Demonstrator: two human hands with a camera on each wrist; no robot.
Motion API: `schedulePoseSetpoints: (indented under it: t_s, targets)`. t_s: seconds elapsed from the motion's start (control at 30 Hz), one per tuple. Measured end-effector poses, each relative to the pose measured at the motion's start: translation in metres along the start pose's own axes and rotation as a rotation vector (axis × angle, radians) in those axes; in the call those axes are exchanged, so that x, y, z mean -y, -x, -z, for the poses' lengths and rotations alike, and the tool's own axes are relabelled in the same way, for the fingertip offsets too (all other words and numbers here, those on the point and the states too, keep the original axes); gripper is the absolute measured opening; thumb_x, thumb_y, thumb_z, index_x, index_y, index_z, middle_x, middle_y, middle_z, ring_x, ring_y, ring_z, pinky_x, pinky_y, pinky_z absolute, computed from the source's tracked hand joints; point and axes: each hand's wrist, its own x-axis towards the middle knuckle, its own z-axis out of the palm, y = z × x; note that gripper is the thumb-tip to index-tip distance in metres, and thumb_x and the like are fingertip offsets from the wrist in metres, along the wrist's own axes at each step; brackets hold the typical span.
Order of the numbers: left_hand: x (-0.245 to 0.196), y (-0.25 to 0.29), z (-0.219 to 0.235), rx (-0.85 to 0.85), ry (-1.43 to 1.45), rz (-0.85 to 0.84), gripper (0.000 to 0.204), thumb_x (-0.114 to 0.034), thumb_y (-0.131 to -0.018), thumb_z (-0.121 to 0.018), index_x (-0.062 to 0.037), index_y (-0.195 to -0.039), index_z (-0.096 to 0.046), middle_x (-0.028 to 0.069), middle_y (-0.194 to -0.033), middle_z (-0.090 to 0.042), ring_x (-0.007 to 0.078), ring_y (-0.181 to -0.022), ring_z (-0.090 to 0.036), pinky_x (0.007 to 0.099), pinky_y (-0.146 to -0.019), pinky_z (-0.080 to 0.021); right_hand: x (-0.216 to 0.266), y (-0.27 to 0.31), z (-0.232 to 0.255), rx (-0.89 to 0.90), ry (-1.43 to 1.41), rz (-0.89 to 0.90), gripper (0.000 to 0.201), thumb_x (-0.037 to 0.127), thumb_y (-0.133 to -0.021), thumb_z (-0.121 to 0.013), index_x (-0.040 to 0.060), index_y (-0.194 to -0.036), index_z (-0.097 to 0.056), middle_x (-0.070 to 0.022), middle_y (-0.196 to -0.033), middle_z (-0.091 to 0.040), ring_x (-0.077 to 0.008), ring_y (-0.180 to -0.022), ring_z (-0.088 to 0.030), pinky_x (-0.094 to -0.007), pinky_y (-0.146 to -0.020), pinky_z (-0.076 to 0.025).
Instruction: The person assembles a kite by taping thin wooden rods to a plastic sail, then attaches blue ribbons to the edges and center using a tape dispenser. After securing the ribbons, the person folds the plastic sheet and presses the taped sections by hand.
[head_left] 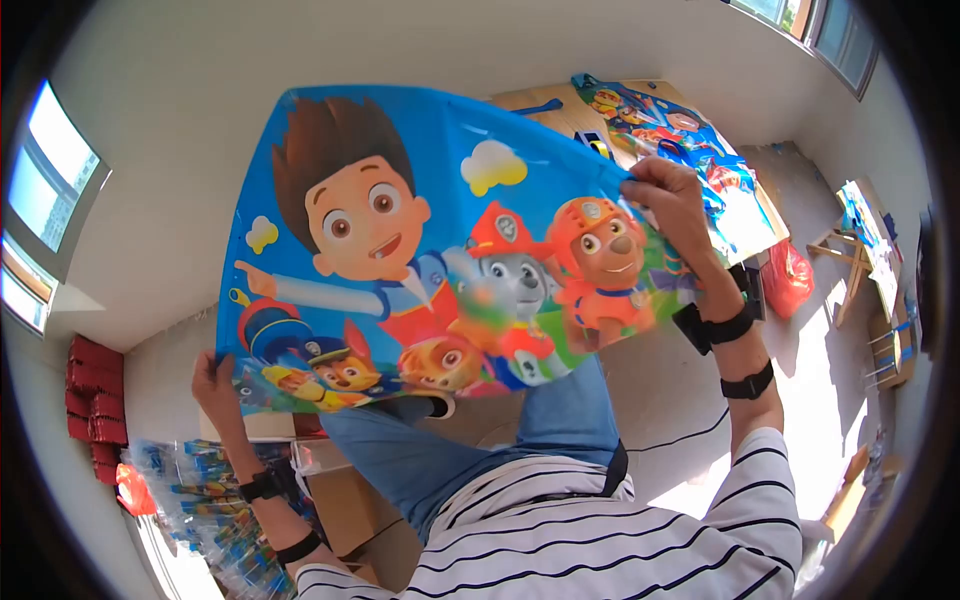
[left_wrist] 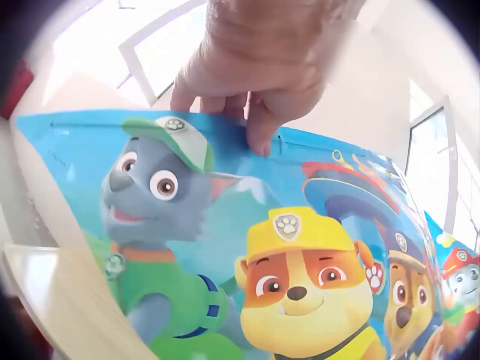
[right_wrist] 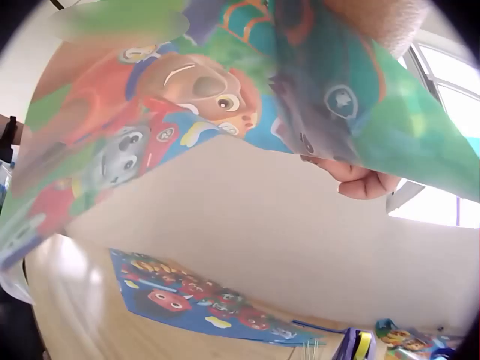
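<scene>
A large blue plastic sheet (head_left: 440, 150) printed with cartoon dogs and a boy is spread in the air before my lap. My left hand (head_left: 213, 388) pinches its edge at the lower left; in the left wrist view the thumb of that left hand (left_wrist: 262, 67) lies over the printed face and the fingers go behind it. At the upper right, my right hand (head_left: 675, 200) grips the opposite edge. In the right wrist view the sheet (right_wrist: 195, 97) folds over, with the curled fingers (right_wrist: 367, 184) at its border and part of the hand hidden behind it.
A wooden table (head_left: 525, 98) at the back right bears more printed sheets (head_left: 690, 130) and a purple tape dispenser (right_wrist: 354, 345). A red plastic bag (head_left: 788, 275) hangs beside it. Red boxes (head_left: 95, 395), plastic-wrapped bundles (head_left: 215, 500) and a cardboard box (head_left: 342, 508) stand at left.
</scene>
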Motion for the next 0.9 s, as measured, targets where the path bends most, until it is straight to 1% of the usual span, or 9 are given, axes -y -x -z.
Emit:
schedulePoseSetpoints:
  t_s: [0.07,0.1,0.17,0.2,0.3,0.43,0.57,0.8,0.9]
  targets:
    - [0.016,-0.033,-0.009,-0.049,-0.268,0.002,0.007,0.002,-0.084,-0.063,-0.0024,-0.086,-0.058,0.0018,-0.072,-0.055,0.0106,-0.068,-0.053,0.0262,-0.064,-0.043,-0.032,-0.009,-0.038,0.007,0.096,-0.082,0.009,0.003,-0.074,-0.072,-0.0025,-0.079,-0.067,-0.0055,-0.068,-0.066,-0.0082,-0.065,-0.062,-0.0247,-0.059,-0.047]
    - [0.026,-0.051,-0.012,-0.076,-0.406,0.004,0.008,0.002,-0.083,-0.063,-0.0023,-0.087,-0.058,0.0042,-0.072,-0.055,0.0139,-0.067,-0.055,0.0283,-0.064,-0.043,-0.049,-0.014,-0.058,0.016,0.182,-0.049,0.013,0.005,-0.072,-0.075,-0.0022,-0.079,-0.068,-0.0070,-0.067,-0.066,-0.0102,-0.065,-0.063,-0.0265,-0.059,-0.047]
    - [0.065,-0.079,-0.026,-0.104,-0.509,-0.137,0.009,0.001,-0.082,-0.063,-0.0020,-0.089,-0.058,0.0102,-0.074,-0.058,0.0242,-0.069,-0.058,0.0337,-0.066,-0.045,-0.105,-0.025,-0.093,0.008,0.308,-0.041,0.015,0.008,-0.070,-0.076,-0.0002,-0.081,-0.070,-0.0119,-0.070,-0.067,-0.0181,-0.064,-0.065,-0.0307,-0.061,-0.049]
    - [0.084,-0.090,-0.036,-0.119,-0.557,-0.207,0.011,0.001,-0.081,-0.064,-0.0019,-0.090,-0.058,0.0132,-0.076,-0.059,0.0294,-0.069,-0.059,0.0365,-0.066,-0.046,-0.126,-0.028,-0.107,0.003,0.384,0.004,0.018,0.012,-0.069,-0.077,0.0020,-0.082,-0.071,-0.0139,-0.073,-0.067,-0.0251,-0.067,-0.066,-0.0353,-0.063,-0.051]
    - [0.117,-0.123,-0.064,-0.118,-0.636,-0.242,0.011,0.000,-0.081,-0.063,-0.0020,-0.092,-0.060,0.0182,-0.084,-0.062,0.0389,-0.078,-0.060,0.0430,-0.071,-0.047,-0.160,-0.044,-0.140,0.071,0.537,-0.021,0.014,0.014,-0.069,-0.074,0.0058,-0.080,-0.072,-0.0153,-0.078,-0.069,-0.0330,-0.079,-0.067,-0.0443,-0.071,-0.052]
    - [0.136,-0.147,-0.098,-0.091,-0.654,-0.222,0.015,0.001,-0.079,-0.065,0.0004,-0.092,-0.057,0.0190,-0.087,-0.063,0.0370,-0.081,-0.062,0.0421,-0.072,-0.048,-0.196,-0.058,-0.164,0.122,0.601,0.017,0.014,0.015,-0.068,-0.073,0.0061,-0.078,-0.070,-0.0139,-0.080,-0.068,-0.0329,-0.083,-0.067,-0.0456,-0.072,-0.051]
    - [0.164,-0.159,-0.105,-0.007,-0.695,-0.219,0.015,0.001,-0.081,-0.062,0.0007,-0.095,-0.056,0.0203,-0.090,-0.063,0.0395,-0.086,-0.061,0.0451,-0.076,-0.047,-0.221,-0.059,-0.175,0.114,0.639,0.031,0.012,0.017,-0.067,-0.072,0.0070,-0.074,-0.068,-0.0136,-0.078,-0.067,-0.0335,-0.081,-0.066,-0.0450,-0.070,-0.051]
    - [0.176,-0.182,-0.122,0.069,-0.770,-0.238,0.013,0.002,-0.082,-0.055,0.0023,-0.096,-0.057,0.0235,-0.088,-0.061,0.0429,-0.087,-0.060,0.0468,-0.076,-0.046,-0.238,-0.061,-0.188,0.122,0.659,0.004,0.007,0.011,-0.062,-0.067,0.0062,-0.065,-0.064,-0.0149,-0.072,-0.065,-0.0360,-0.074,-0.065,-0.0473,-0.065,-0.051]
    - [0.179,-0.183,-0.131,0.069,-0.822,-0.234,0.014,0.001,-0.081,-0.056,0.0023,-0.096,-0.057,0.0243,-0.088,-0.061,0.0438,-0.086,-0.060,0.0479,-0.075,-0.046,-0.237,-0.060,-0.187,0.212,0.713,-0.070,0.013,0.013,-0.070,-0.067,0.0065,-0.080,-0.070,-0.0140,-0.082,-0.067,-0.0336,-0.085,-0.066,-0.0442,-0.074,-0.052]
